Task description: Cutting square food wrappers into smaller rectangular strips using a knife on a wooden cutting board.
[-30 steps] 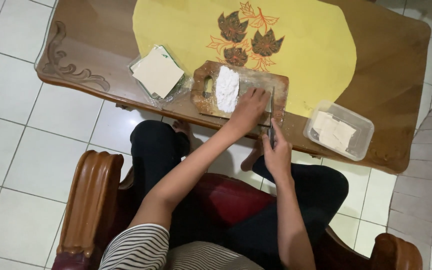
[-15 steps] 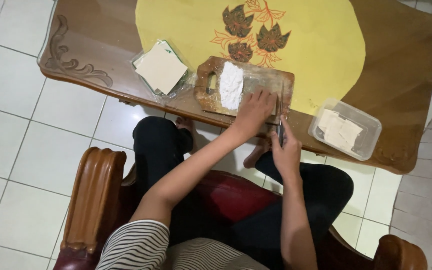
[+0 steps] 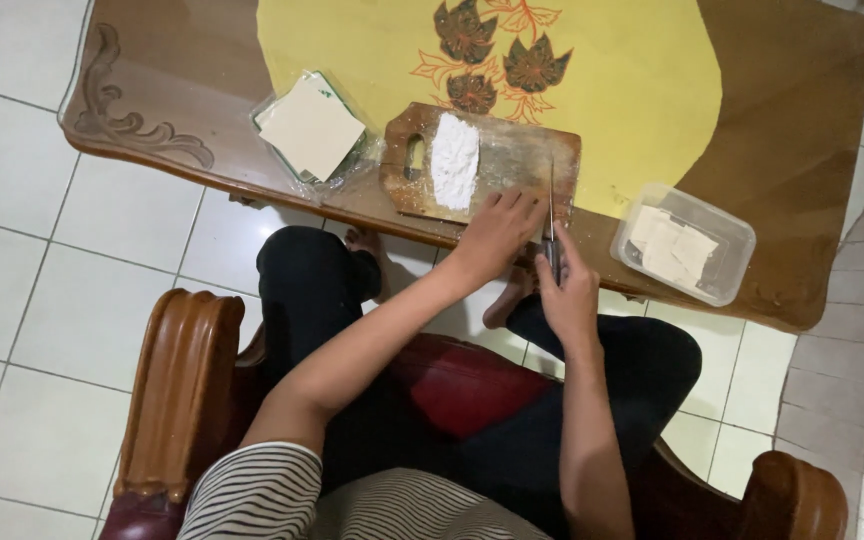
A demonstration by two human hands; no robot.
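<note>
1. A thin-bladed kitchen knife (image 3: 552, 205) stands edge-down on the right part of the wooden cutting board (image 3: 512, 160); its long axis runs from the person outward, tip pointing away across the table.
2. The right hand (image 3: 567, 290) is closed around the knife's handle at the board's near edge.
3. The left hand (image 3: 497, 230) lies flat, fingers spread, on the board just left of the blade.
4. A white floury block (image 3: 454, 160) lies lengthwise mid-board.
5. A clear plastic tub of pale squares (image 3: 682, 245) sits to the right; a wrapped pale stack (image 3: 310, 128) sits to the left.
</note>
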